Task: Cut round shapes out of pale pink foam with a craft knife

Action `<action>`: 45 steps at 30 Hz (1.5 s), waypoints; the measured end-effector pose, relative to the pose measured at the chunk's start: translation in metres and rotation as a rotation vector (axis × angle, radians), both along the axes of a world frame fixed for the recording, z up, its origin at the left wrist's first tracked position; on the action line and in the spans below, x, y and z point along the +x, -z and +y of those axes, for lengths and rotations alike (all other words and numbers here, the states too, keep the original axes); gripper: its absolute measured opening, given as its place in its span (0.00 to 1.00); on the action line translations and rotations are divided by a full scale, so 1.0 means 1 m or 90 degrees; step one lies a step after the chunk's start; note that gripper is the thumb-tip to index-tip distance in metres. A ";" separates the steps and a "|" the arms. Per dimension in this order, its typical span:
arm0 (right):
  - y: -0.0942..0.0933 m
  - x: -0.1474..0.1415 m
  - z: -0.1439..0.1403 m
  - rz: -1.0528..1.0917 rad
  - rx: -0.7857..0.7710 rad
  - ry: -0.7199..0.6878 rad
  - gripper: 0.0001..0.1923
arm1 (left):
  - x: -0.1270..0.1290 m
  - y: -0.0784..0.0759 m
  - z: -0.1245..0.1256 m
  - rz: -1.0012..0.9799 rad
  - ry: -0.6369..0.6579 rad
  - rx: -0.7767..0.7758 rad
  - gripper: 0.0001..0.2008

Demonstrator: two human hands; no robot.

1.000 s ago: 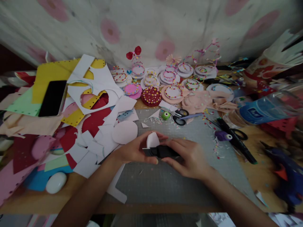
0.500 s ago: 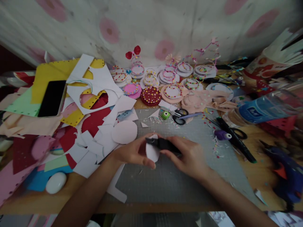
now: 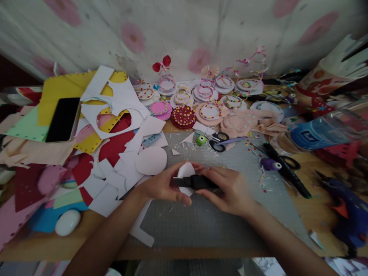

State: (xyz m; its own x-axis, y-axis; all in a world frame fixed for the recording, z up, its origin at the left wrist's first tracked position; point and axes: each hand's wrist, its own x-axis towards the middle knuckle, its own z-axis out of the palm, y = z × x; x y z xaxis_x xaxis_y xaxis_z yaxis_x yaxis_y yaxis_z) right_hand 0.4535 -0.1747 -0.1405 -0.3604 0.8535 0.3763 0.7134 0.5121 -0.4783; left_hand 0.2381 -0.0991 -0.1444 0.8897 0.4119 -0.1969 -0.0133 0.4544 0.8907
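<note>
My left hand (image 3: 169, 183) is closed on a small rounded piece of white paper (image 3: 186, 170), its fingers curled around the edges. In my right hand (image 3: 230, 188) is a black utility knife (image 3: 198, 181), its metal blade pointing left across the white paper. Whether the blade touches the paper cannot be made out. Both hands are above the grey cutting mat (image 3: 218, 230). An oval of white paper (image 3: 151, 161) lies just beyond my left hand.
Scissors (image 3: 220, 142) and a green craft punch (image 3: 201, 140) lie behind my hands. At right are a purple punch (image 3: 270, 164), a black marker (image 3: 287, 170), a plastic bottle (image 3: 316, 132) and a blue glue gun (image 3: 349, 207). Paper scraps (image 3: 109, 176) and a phone (image 3: 63, 119) cover the left.
The utility knife has turned and dropped slightly, so its blade now shows further left across the paper. The white paper piece has tilted a little in my left hand.
</note>
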 end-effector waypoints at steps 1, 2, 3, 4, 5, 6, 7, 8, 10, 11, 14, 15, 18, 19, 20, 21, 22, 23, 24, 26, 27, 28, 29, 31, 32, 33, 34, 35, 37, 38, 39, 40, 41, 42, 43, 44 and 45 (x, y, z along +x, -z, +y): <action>0.001 0.000 0.000 0.000 0.001 -0.003 0.18 | 0.000 -0.001 0.000 0.014 0.002 0.009 0.41; 0.001 0.001 0.000 -0.001 0.002 -0.006 0.19 | 0.000 -0.001 0.000 0.028 0.003 0.018 0.41; 0.002 0.001 0.001 -0.002 0.003 -0.008 0.20 | 0.000 -0.002 0.000 0.037 0.006 0.027 0.41; 0.002 0.001 0.001 -0.004 0.003 -0.008 0.20 | 0.001 -0.002 0.000 0.040 0.008 0.036 0.40; 0.002 0.001 0.000 -0.005 0.002 -0.005 0.20 | 0.001 -0.002 0.001 0.036 0.011 0.040 0.40; 0.001 0.001 0.000 -0.006 0.001 0.001 0.20 | 0.002 -0.003 0.001 0.027 0.012 0.039 0.39; 0.001 0.001 -0.001 -0.005 0.001 0.009 0.20 | 0.002 -0.003 0.001 0.018 0.011 0.033 0.38; 0.000 0.000 -0.001 -0.005 0.000 0.018 0.20 | 0.003 -0.003 0.001 0.009 0.008 0.027 0.38; 0.000 -0.003 -0.003 -0.009 -0.003 0.042 0.19 | 0.003 -0.004 0.001 -0.009 0.001 0.018 0.37; 0.000 -0.005 -0.004 -0.011 -0.007 0.053 0.19 | 0.003 -0.003 0.001 -0.019 -0.004 0.016 0.37; 0.001 -0.008 -0.005 -0.017 -0.027 0.086 0.18 | 0.003 -0.001 0.000 -0.032 -0.018 0.026 0.37; 0.002 -0.008 -0.004 -0.019 -0.035 0.106 0.18 | 0.003 0.000 -0.001 -0.026 -0.022 0.030 0.38; 0.005 -0.002 0.001 -0.045 -0.049 0.225 0.18 | 0.003 0.005 -0.005 -0.012 -0.016 0.018 0.41; 0.006 0.001 0.002 -0.054 -0.051 0.264 0.18 | 0.003 0.006 -0.006 -0.016 -0.011 0.004 0.41; 0.006 0.004 0.004 -0.059 -0.051 0.291 0.17 | 0.003 0.006 -0.006 -0.023 -0.008 -0.012 0.41; 0.006 0.006 0.005 -0.057 -0.050 0.302 0.17 | 0.004 0.006 -0.007 -0.028 -0.008 -0.024 0.40; 0.005 0.008 0.005 -0.048 -0.048 0.295 0.17 | 0.004 0.005 -0.007 -0.025 -0.010 -0.032 0.40; 0.004 0.009 0.005 -0.034 -0.044 0.274 0.17 | 0.003 0.005 -0.007 -0.013 -0.012 -0.036 0.39; 0.003 0.009 0.005 -0.020 -0.038 0.242 0.18 | 0.003 0.004 -0.006 0.002 -0.015 -0.039 0.38; 0.001 0.006 0.003 0.003 -0.029 0.157 0.18 | 0.003 0.004 -0.005 0.020 -0.014 -0.038 0.39; 0.000 0.005 0.002 0.009 -0.027 0.113 0.18 | 0.003 0.004 -0.005 0.018 -0.017 -0.034 0.40; -0.001 0.003 0.001 0.010 -0.024 0.076 0.18 | 0.003 0.005 -0.004 0.011 -0.023 -0.025 0.42; -0.002 0.002 0.000 0.007 -0.022 0.049 0.18 | 0.003 0.005 -0.003 0.003 -0.029 -0.009 0.44; -0.002 0.000 0.000 -0.002 -0.015 0.024 0.18 | 0.004 0.005 -0.002 0.002 -0.033 0.025 0.44; -0.002 -0.001 -0.001 -0.006 -0.012 0.021 0.18 | 0.004 0.004 -0.001 0.004 -0.033 0.039 0.44; -0.001 -0.001 -0.001 -0.011 -0.010 0.021 0.19 | 0.004 0.003 -0.001 0.005 -0.031 0.050 0.44; 0.000 -0.001 -0.001 -0.015 -0.008 0.022 0.19 | 0.005 0.002 0.000 0.007 -0.032 0.057 0.44; 0.000 -0.001 0.000 -0.019 -0.005 0.024 0.19 | 0.005 0.000 0.000 0.016 -0.037 0.063 0.44; 0.002 -0.001 0.000 -0.034 -0.002 0.031 0.19 | 0.005 -0.003 0.000 0.052 -0.052 0.085 0.43; 0.002 -0.001 0.000 -0.041 -0.003 0.034 0.19 | 0.006 -0.005 0.000 0.073 -0.058 0.096 0.43; 0.002 -0.001 -0.001 -0.045 -0.006 0.035 0.19 | 0.006 -0.006 0.000 0.092 -0.059 0.104 0.43; 0.002 -0.002 -0.001 -0.045 -0.010 0.035 0.19 | 0.006 -0.006 0.000 0.101 -0.058 0.110 0.43; 0.002 -0.002 -0.001 -0.041 -0.012 0.034 0.19 | 0.007 -0.006 0.000 0.104 -0.056 0.113 0.43; 0.002 -0.002 -0.001 -0.036 -0.013 0.034 0.19 | 0.007 -0.006 0.000 0.105 -0.057 0.113 0.42; 0.001 -0.002 -0.001 -0.031 -0.012 0.033 0.19 | 0.008 -0.005 0.000 0.105 -0.060 0.113 0.42; 0.001 -0.002 -0.001 -0.027 -0.011 0.032 0.19 | 0.008 -0.005 0.000 0.107 -0.065 0.116 0.41; 0.000 -0.001 -0.001 -0.025 -0.011 0.031 0.18 | 0.008 -0.004 0.000 0.108 -0.069 0.115 0.41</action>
State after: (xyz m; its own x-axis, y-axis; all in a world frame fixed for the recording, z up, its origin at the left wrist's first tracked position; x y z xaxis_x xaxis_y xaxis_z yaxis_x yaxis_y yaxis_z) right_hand 0.4522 -0.1761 -0.1408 -0.3332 0.8764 0.3477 0.7558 0.4687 -0.4572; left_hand 0.2465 -0.0992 -0.1404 0.7988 0.5454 -0.2537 0.1029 0.2916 0.9510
